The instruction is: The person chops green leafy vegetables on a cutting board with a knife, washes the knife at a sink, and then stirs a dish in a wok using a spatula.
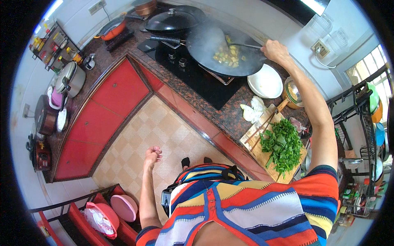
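My right hand point(275, 50) is closed around the handle of a cooking spatula point(246, 45), reaching across to the wok's far right side. Its working end is in the black wok point(206, 58), partly veiled by steam. Yellowish chopped food pieces point(231, 57) lie in the wok, which stands on the black glass cooktop point(197, 84). My left hand point(153, 156) hangs low over the tiled floor, fingers loosely curled and a little apart, with nothing visible in it. It touches nothing.
Right of the wok stand a white bowl point(265, 81) and a small pot with a strainer point(291, 92). Chopped greens point(281, 147) and chopsticks point(261, 130) lie on a wooden cutting board point(251, 140). A lidded black pan point(172, 21) sits behind the cooktop. Red cabinets point(104, 104) line the left.
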{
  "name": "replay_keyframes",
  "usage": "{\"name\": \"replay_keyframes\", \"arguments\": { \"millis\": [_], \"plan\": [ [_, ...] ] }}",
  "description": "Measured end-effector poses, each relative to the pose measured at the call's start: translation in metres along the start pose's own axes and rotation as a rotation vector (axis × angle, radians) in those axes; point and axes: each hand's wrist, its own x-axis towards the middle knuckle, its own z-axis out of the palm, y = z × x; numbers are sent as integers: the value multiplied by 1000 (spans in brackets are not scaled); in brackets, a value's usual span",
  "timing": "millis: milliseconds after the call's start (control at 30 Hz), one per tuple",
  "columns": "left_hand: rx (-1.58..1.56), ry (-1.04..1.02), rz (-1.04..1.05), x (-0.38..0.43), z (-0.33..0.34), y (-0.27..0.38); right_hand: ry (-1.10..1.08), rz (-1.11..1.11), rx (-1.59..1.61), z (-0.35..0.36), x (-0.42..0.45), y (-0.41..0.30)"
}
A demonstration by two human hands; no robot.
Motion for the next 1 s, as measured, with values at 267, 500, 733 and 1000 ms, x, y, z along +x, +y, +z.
{"name": "replay_keyframes", "arguments": {
  "millis": [267, 500, 733, 1000],
  "plan": [
    [-17, -46, 43, 3, 7, 14, 162, -236, -356, 46, 12, -11],
    [-29, -22, 1, -1, -6, -3, 48, -279, -256, -22, 11, -14],
    [-25, -23, -11, 4, -1, 0, -147, -479, -334, -99, 9, -23],
    [2, -65, 34, 9, 8, 10, -92, -341, -436, 11, 9, -62]
  ]
}}
